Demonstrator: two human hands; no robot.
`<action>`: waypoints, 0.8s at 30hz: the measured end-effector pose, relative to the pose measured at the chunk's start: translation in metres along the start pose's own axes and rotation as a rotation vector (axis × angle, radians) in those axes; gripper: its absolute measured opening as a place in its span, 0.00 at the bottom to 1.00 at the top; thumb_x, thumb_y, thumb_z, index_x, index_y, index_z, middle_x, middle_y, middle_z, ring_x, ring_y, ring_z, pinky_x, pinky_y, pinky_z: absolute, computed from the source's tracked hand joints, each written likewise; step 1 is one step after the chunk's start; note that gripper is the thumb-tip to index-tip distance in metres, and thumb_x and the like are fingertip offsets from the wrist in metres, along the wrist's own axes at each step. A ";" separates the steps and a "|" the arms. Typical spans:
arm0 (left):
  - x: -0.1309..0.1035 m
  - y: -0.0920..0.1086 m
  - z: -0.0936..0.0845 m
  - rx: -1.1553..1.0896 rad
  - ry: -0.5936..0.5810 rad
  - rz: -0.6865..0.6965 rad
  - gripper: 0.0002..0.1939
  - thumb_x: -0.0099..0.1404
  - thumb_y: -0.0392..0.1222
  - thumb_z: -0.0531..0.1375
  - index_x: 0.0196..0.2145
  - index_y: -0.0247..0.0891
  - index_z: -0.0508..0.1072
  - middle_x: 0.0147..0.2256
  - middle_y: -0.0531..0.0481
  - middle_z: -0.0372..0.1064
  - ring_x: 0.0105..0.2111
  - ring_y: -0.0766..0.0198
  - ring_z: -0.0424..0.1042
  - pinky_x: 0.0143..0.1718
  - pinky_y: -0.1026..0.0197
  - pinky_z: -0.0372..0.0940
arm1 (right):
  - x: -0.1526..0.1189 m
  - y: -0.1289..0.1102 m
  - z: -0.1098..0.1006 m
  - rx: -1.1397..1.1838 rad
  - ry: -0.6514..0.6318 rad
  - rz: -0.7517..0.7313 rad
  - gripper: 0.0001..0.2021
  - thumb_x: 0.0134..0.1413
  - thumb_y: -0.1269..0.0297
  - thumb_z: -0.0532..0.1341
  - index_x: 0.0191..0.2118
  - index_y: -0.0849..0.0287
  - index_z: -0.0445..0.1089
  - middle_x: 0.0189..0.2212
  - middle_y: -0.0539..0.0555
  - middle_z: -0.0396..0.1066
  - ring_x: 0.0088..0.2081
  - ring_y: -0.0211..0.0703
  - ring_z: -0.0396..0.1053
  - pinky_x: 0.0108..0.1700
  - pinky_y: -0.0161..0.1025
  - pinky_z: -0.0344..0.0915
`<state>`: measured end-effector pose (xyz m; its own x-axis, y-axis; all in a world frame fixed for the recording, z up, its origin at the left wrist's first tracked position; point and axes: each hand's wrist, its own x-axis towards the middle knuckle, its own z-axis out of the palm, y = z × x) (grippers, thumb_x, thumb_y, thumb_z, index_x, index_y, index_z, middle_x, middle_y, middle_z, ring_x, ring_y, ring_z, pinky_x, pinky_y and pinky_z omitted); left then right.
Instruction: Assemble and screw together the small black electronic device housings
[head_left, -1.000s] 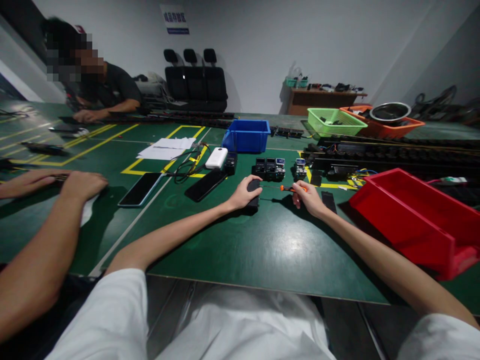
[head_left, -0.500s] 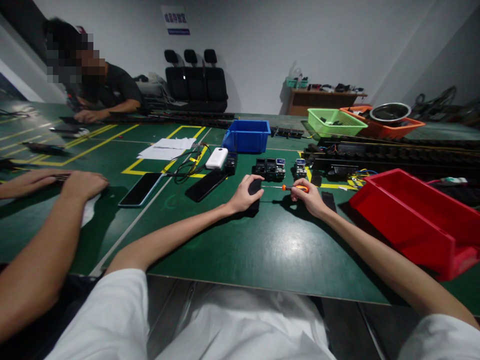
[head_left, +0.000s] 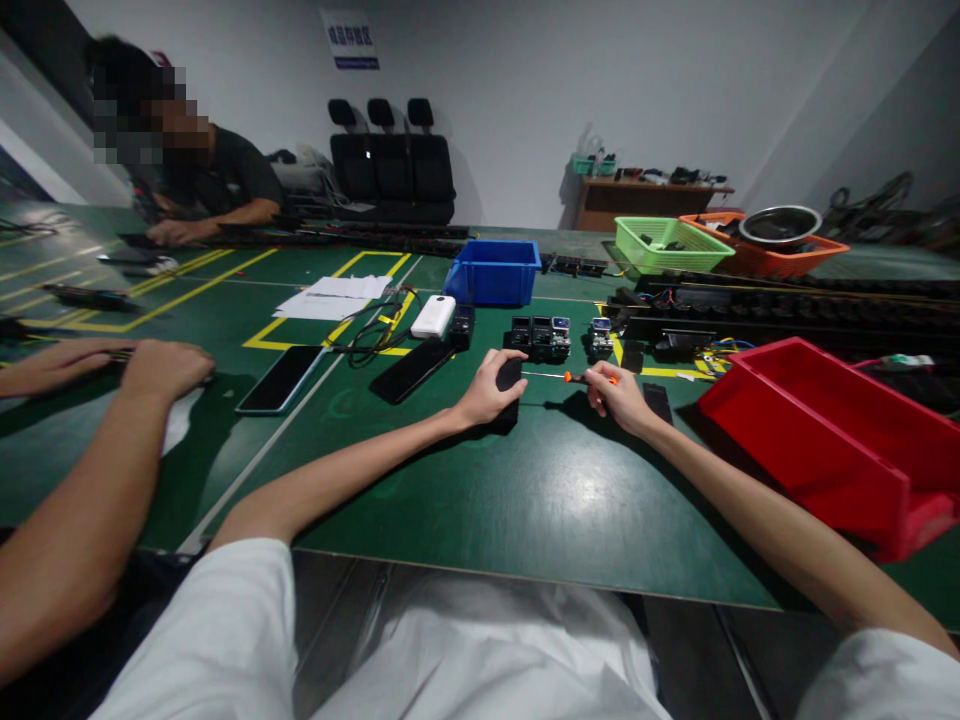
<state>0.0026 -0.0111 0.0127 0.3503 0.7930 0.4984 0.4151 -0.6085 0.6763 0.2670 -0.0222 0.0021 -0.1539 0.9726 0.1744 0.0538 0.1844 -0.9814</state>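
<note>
Block (head_left: pixel 512 380) on table (head_left: pixel 450 500), long axis approx 12–6, clasped by L hand (head_left: pixel 480 392) from 9 o'clock. R hand (head_left: pixel 621 397) at 3, fingers round driver (head_left: pixel 571 377) handle; shaft pts 9, tip by block, contact unclear. Modules (head_left: pixel 551 342) at 1, blue bin (head_left: pixel 495 275) at 12.

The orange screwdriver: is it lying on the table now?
No, the right hand grips the orange screwdriver, its shaft pointing toward the black part.
</note>
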 end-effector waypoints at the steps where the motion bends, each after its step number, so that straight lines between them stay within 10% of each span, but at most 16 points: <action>1: 0.000 0.000 0.000 -0.004 0.003 0.006 0.19 0.63 0.42 0.59 0.52 0.40 0.67 0.44 0.47 0.62 0.45 0.59 0.66 0.51 0.56 0.63 | 0.000 0.000 0.000 -0.001 0.005 0.007 0.19 0.52 0.46 0.64 0.28 0.56 0.63 0.14 0.45 0.63 0.14 0.33 0.56 0.12 0.30 0.50; 24: 0.002 -0.007 0.003 -0.005 0.026 -0.004 0.18 0.63 0.43 0.59 0.50 0.41 0.67 0.43 0.48 0.62 0.44 0.60 0.66 0.50 0.56 0.63 | 0.003 0.005 -0.001 0.031 0.013 -0.082 0.14 0.50 0.53 0.68 0.33 0.58 0.67 0.22 0.48 0.70 0.20 0.33 0.64 0.23 0.32 0.61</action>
<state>0.0032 -0.0057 0.0070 0.3262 0.7961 0.5097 0.4121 -0.6051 0.6812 0.2679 -0.0179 -0.0022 -0.1438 0.9561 0.2555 0.0113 0.2597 -0.9656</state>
